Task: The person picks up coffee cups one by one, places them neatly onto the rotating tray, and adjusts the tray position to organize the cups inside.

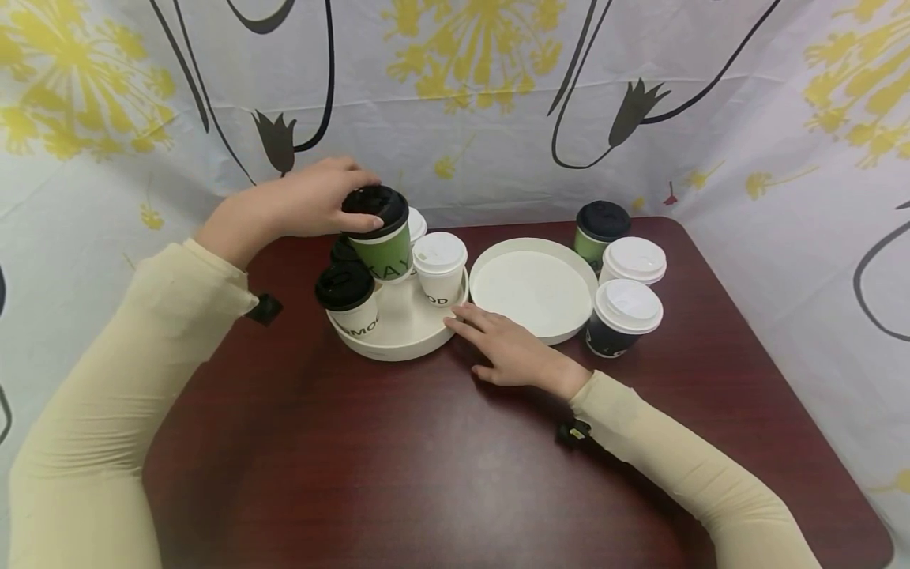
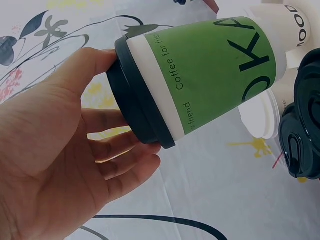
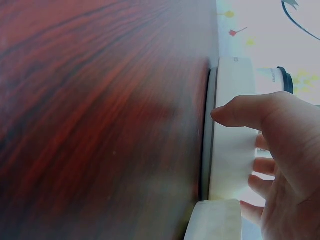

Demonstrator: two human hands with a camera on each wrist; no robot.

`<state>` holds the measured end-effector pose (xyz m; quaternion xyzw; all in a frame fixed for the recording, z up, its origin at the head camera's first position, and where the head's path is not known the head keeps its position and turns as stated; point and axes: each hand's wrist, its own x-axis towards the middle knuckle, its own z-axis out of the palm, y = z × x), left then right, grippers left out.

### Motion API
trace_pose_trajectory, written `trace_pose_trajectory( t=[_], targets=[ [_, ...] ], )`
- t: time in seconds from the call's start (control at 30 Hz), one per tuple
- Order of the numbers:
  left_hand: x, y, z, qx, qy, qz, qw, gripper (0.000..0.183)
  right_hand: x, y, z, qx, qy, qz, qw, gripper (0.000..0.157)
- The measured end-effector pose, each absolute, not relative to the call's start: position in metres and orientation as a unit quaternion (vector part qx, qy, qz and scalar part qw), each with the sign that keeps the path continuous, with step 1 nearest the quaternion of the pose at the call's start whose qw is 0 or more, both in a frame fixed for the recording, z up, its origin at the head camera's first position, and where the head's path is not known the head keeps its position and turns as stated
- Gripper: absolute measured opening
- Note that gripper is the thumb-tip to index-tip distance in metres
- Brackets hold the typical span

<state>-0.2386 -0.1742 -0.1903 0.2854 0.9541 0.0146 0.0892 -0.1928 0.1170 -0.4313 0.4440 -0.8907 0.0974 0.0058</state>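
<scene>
Left hand (image 1: 323, 197): grips the black lid (image 1: 380, 209) of the green cup (image 1: 384, 254) from above, thumb and bent fingers round its edge
Green cup: held over the left tray (image 1: 405, 349), just beside a white-lidded cup (image 1: 441, 273) and a black-lidded cup (image 1: 348, 299); unclear whether touching the tray
Right hand (image 1: 515, 348): holds nothing, fingers extended, at the left tray's near right rim
Right tray (image 1: 533, 288): just beside the left tray, near three lidded cups (image 1: 633, 262)

White cloth (image 1: 519, 182) with yellow blooms (image 1: 485, 35) and grey tulips (image 1: 276, 141) hangs beyond the tabletop's (image 1: 426, 466) far and right edges. The tabletop is dark reddish-brown.
</scene>
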Motion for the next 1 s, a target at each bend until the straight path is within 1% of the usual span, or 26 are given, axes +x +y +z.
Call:
trace_pose_trajectory(
  t=[0.2,0.47,0.63,0.83,1.0],
  targets=[
    [-0.236,-0.172,-0.192,0.29,0.952,0.016,0.097,0.066,-0.193,0.117,-0.432,0.442,-0.891,0.101,0.004,0.086],
    [-0.235,-0.171,-0.201,0.304,0.948,0.023,0.091,0.065,-0.193,0.117,-0.432,0.443,-0.891,0.101,0.003,0.086],
    [-0.234,-0.169,-0.209,0.311,0.945,0.027,0.095,0.067,-0.193,0.117,-0.432,0.444,-0.89,0.1,0.005,0.086],
    [-0.234,-0.167,-0.221,0.327,0.941,0.041,0.084,0.065,-0.193,0.117,-0.433,0.445,-0.889,0.105,0.008,0.086],
    [-0.232,-0.164,-0.232,0.335,0.937,0.042,0.091,0.065,-0.192,0.117,-0.432,0.446,-0.888,0.108,0.008,0.086]
  ],
)
